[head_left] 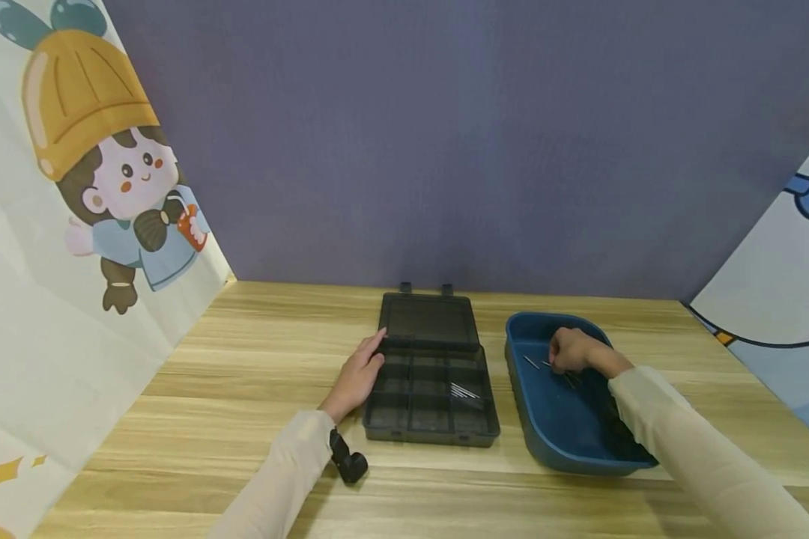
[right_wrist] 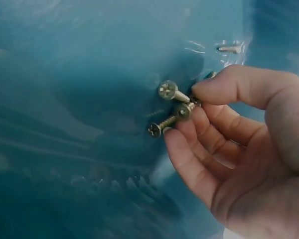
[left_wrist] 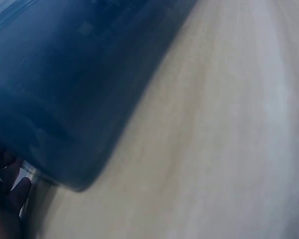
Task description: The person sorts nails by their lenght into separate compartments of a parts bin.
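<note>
A dark, see-through compartment box (head_left: 431,395) lies on the table with its lid (head_left: 429,320) folded back. Along its left side rests my left hand (head_left: 359,376), fingers extended against the edge near the hinge. Several thin silver pieces (head_left: 465,391) lie in a right-hand compartment. My right hand (head_left: 573,350) reaches down into a blue bin (head_left: 546,442). In the right wrist view its thumb and fingers pinch among several cross-head screws (right_wrist: 183,111); fingers hide part of them. Another screw (right_wrist: 230,49) lies apart on the bin floor.
The wooden table (head_left: 256,359) ends at a grey-blue back panel (head_left: 458,150). A black wrist device (head_left: 347,458) is on the left wrist, close to the box's front left corner. The left wrist view is blurred. Printed panels stand at both sides.
</note>
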The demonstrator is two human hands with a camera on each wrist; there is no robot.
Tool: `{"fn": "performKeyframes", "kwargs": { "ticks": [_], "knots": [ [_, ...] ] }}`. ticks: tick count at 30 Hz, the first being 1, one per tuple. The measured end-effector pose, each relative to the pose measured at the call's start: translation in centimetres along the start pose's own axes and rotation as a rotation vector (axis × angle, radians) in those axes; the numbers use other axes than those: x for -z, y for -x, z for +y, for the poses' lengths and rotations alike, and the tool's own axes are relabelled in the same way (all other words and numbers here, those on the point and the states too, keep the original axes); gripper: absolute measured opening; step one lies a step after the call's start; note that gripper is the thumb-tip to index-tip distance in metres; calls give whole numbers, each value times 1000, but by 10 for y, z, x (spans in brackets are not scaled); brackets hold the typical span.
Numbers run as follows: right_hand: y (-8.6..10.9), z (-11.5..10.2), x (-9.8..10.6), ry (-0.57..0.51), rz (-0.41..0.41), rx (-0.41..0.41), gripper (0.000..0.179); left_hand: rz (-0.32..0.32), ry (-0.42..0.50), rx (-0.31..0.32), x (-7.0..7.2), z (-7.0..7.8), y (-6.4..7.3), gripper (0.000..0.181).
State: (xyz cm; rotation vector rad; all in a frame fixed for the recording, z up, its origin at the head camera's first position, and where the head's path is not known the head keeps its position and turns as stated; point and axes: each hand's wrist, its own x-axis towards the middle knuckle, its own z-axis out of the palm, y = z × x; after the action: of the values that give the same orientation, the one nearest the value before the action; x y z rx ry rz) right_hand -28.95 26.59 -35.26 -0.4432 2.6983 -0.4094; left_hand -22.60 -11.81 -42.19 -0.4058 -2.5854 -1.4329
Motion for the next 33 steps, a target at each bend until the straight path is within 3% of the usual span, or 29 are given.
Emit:
{"fn": "performKeyframes", "kwargs": {
  "ticks": [12,21,33],
  "knots": [
    [5,-4,13,40,30,10,12,8,16,8,0,3,1,50],
    [13,-12,24,-8,38,24,9,11,14,-3,1,3,2,50],
    [25,-23,35,-34,-25,13,9,9,27,8,1,3,3,50]
  ]
}}
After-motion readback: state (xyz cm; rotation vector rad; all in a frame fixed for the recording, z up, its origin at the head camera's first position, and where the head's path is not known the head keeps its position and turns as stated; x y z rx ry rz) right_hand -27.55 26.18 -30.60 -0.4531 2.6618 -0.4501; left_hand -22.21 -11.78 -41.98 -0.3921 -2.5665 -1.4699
